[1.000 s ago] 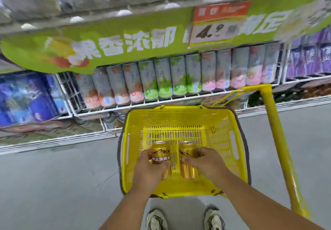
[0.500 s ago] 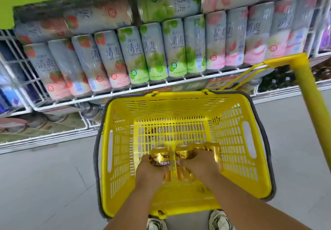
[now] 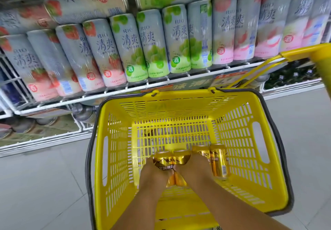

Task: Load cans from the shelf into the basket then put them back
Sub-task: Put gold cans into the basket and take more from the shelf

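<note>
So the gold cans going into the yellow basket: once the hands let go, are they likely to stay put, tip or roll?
The gold cans are tall, narrow cylinders, so they would probably tip if the basket is jolted. On their sides they would likely roll across the basket's mostly bare floor. Their glossy metal looks slippery, though the left hand and right hand each wrap one fully.

Both hands, left (image 3: 154,175) and right (image 3: 194,170), cover the lower halves of two gold cans (image 3: 172,159), so fingertips are hidden. The basket (image 3: 114,158) near rim runs off the bottom edge. Shelf cans (image 3: 114,50) blur toward the left (labels unreadable there).
</note>
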{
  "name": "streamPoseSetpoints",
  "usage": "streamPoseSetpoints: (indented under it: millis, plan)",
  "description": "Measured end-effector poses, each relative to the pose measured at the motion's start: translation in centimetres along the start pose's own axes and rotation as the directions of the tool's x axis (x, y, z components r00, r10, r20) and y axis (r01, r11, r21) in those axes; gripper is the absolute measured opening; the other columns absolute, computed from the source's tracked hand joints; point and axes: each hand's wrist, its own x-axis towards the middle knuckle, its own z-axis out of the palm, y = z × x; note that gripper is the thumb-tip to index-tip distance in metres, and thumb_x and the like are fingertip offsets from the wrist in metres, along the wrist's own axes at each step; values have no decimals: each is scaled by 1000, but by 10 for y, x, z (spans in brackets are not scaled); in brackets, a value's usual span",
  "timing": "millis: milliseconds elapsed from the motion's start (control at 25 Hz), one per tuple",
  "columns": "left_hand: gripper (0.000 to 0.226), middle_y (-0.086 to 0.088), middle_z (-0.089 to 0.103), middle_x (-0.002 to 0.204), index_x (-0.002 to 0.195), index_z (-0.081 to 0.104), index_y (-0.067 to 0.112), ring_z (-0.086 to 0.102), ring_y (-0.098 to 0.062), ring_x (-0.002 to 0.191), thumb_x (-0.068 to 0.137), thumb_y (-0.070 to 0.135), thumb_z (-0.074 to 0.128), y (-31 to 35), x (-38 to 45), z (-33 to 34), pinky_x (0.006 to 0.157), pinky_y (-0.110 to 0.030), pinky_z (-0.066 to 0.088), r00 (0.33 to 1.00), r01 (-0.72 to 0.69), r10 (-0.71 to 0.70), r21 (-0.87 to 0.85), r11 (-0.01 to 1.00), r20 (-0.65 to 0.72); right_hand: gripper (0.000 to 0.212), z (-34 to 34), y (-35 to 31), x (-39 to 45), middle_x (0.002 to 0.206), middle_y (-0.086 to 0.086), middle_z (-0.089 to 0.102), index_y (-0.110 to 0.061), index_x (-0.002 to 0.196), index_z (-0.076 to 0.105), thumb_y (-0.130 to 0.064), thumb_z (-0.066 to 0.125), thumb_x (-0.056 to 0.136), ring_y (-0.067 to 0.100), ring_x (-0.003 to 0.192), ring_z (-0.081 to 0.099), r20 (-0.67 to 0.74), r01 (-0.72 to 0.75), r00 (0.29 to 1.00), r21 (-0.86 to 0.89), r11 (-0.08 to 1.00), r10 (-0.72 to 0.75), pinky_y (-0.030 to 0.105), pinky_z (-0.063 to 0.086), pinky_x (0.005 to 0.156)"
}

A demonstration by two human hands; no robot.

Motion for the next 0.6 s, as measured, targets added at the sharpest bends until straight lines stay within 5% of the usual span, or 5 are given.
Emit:
streamPoseSetpoints:
  millis: [120,200,320,480,600]
  plan:
    - [58,10,62,91,117,57,17,67,-19,93,71,33,87,-4,5,2,72,-27,49,1000,-6,6,11,1000,8,42,2,-1,3,70,-4,59,-20,62,53,-46,81,78,15,65,61,-19,43,999,-91,995,-45,23,42,54]
    - [58,7,67,98,117,54,17,68,-20,95,73,41,84,-6,4,2,73,-29,51,999,-22,21,50,999,29,34,-1,2,5,95,0,58,-20,72,60,-46,81,78,17,77,65,-41,83,995,-126,989,-89,27,50,66]
    - [55,0,67,114,126,50,18,65,-23,107,86,52,67,-5,-4,-1,83,-38,55,992,-116,123,236,965,-15,28,-11,10,3,111,2,53,-21,93,64,-45,76,84,17,88,64,-21,154,987,-117,981,-157,32,56,78]
    - [65,-7,38,152,156,21,17,36,-25,140,101,46,42,5,-22,-20,106,-37,43,913,-307,406,584,751,-43,54,-29,20,-8,144,2,42,-21,144,46,-51,47,98,24,133,46,-57,351,913,-392,850,-404,39,52,97]
    - [66,-11,2,168,161,2,21,0,-31,154,104,40,31,10,-35,-36,125,-42,13,873,-367,487,696,617,29,65,-44,27,-19,161,7,30,-18,154,35,-50,44,99,30,149,27,-94,456,814,-507,731,-573,43,36,115]
